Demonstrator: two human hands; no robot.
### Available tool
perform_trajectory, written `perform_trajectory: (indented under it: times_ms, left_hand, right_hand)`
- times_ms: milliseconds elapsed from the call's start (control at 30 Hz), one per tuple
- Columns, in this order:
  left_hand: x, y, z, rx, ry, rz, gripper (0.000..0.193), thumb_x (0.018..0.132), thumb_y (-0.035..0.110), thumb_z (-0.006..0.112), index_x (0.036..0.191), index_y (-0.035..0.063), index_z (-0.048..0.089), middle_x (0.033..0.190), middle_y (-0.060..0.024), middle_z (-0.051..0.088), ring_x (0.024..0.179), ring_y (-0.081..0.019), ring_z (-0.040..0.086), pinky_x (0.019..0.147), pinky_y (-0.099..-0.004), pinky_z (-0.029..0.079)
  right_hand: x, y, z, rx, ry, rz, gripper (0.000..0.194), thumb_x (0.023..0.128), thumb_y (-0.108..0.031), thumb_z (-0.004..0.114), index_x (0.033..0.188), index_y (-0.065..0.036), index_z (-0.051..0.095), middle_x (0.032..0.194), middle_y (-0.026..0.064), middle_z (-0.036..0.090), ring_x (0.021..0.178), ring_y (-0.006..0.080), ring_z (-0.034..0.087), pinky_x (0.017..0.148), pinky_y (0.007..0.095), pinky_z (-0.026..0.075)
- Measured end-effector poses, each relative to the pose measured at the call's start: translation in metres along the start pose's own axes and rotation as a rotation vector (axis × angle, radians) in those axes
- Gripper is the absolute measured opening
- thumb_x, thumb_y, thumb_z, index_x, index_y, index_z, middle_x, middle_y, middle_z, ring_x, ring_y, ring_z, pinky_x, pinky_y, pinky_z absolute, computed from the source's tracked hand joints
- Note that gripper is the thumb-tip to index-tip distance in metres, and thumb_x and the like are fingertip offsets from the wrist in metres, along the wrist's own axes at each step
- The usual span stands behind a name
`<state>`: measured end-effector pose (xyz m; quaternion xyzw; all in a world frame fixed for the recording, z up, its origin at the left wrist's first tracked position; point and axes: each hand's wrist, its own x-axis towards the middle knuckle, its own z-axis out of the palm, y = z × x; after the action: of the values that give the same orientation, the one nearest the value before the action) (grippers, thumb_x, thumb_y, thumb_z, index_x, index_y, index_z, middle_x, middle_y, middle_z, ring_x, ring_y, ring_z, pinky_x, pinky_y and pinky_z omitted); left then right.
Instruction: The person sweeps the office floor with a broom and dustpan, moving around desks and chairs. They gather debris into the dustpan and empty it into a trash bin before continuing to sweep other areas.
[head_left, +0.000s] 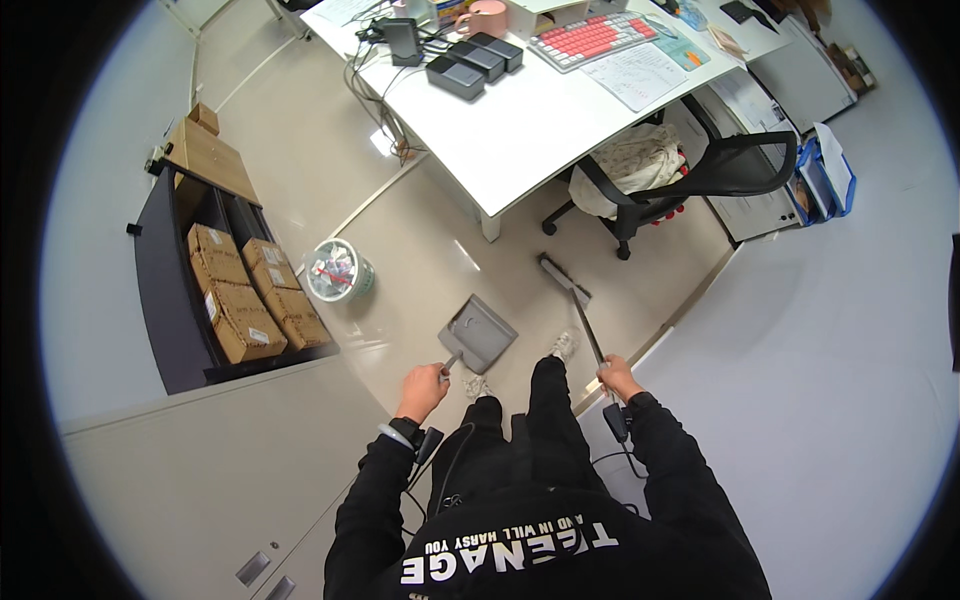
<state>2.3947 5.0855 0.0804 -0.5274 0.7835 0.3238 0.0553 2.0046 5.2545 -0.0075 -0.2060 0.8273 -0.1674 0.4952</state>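
Observation:
My left hand (425, 390) is closed around the grey handle of a long-handled dustpan (480, 335), whose pan is low over the tiled floor in front of my left shoe. In my right hand (619, 376) is the dark stick of a broom (564, 278). The broom's head, with dark bristles, lies at the floor ahead of my right shoe, to the right of the dustpan and apart from it. A few small bits seem to lie in the pan; what they are is unclear.
A waste bin (339, 271) holding rubbish stands left of the dustpan. Farther left, a dark shelf (172, 300) holds cardboard boxes (246, 321). Ahead are a white desk (487, 135) and a black office chair (712, 169). A pale wall (787, 360) runs along the right.

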Motion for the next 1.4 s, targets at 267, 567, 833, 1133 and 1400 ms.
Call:
perform_trajectory:
  times_ms: [267,567,833,1133,1400]
  left_hand:
    - [-0.013,0.006,0.037,0.018,-0.004,-0.022,0.017,0.07,0.017,0.063,0.084,0.0091,0.067,0.073,-0.0169,0.064,0.072,-0.0344,0.063,0.068,-0.0429,0.052]
    - [-0.004,0.013,0.034,-0.017,0.001,-0.01,0.018,0.07,0.017,0.061,0.084,0.0077,0.067,0.076,-0.0179,0.065,0.075,-0.0347,0.063,0.068,-0.0441,0.051]
    - [-0.005,0.015,0.031,-0.01,-0.061,-0.053,0.02,0.07,0.016,0.06,0.087,0.0096,0.067,0.078,-0.0155,0.066,0.077,-0.0341,0.063,0.07,-0.044,0.05]
    - [-0.004,0.003,0.034,-0.061,-0.067,-0.042,0.018,0.07,0.013,0.058,0.085,0.0083,0.068,0.08,-0.0186,0.065,0.079,-0.0357,0.063,0.072,-0.0459,0.05]
    - [-0.026,-0.025,0.016,-0.186,0.12,-0.077,0.02,0.069,0.008,0.059,0.086,0.0064,0.068,0.08,-0.0204,0.064,0.079,-0.0368,0.062,0.073,-0.0447,0.051]
  right_hand:
    - [-0.046,-0.027,0.089,-0.387,0.181,-0.365,0.013,0.065,-0.005,0.059,0.061,0.007,0.056,0.057,0.0215,0.061,0.054,0.033,0.064,0.06,0.0404,0.054]
    - [-0.129,-0.029,0.01,0.2,-0.385,0.148,0.053,0.076,-0.001,0.055,0.128,0.004,0.044,0.06,0.0085,0.053,0.039,0.0158,0.048,0.035,0.0301,0.04]
    - [-0.061,-0.02,0.066,0.092,-0.09,0.022,0.054,0.074,-0.001,0.056,0.125,0.008,0.041,0.065,0.0156,0.058,0.046,0.0223,0.06,0.037,0.0343,0.045]
    - [-0.125,-0.036,0.042,0.392,-0.406,0.196,0.06,0.078,0.002,0.055,0.135,0.002,0.035,0.058,0.0086,0.051,0.038,0.0163,0.046,0.035,0.0307,0.036]
    - [-0.085,-0.075,0.062,0.193,-0.278,0.072,0.055,0.082,-0.003,0.055,0.134,0.0,0.036,0.063,0.0095,0.054,0.041,0.017,0.051,0.036,0.0304,0.042]
